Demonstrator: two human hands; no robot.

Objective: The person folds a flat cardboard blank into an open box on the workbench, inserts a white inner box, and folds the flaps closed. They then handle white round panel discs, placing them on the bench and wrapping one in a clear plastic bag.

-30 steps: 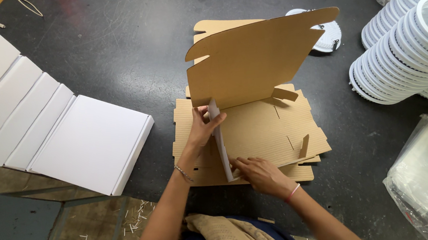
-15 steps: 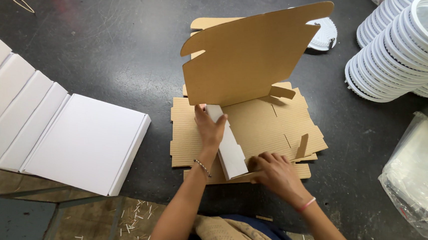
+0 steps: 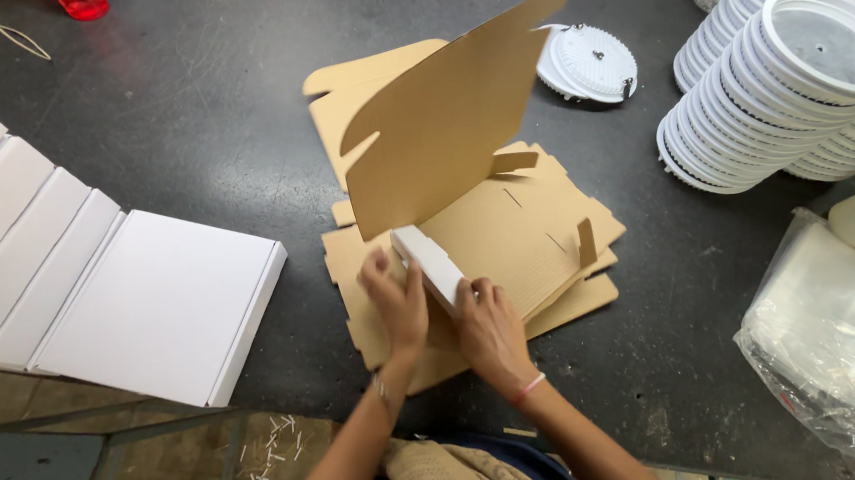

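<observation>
Between both hands, left hand (image 3: 399, 307) and right hand (image 3: 489, 328) are pinching the folded side wall (image 3: 429, 262), running toward eleven o'clock.

Your dark worktable (image 3: 187, 106) is scuffed; below its near edge, a floor (image 3: 193, 467) littered with pale scraps.

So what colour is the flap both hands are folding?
White outside, the flap on a brown cardboard sheet; head view.
</observation>
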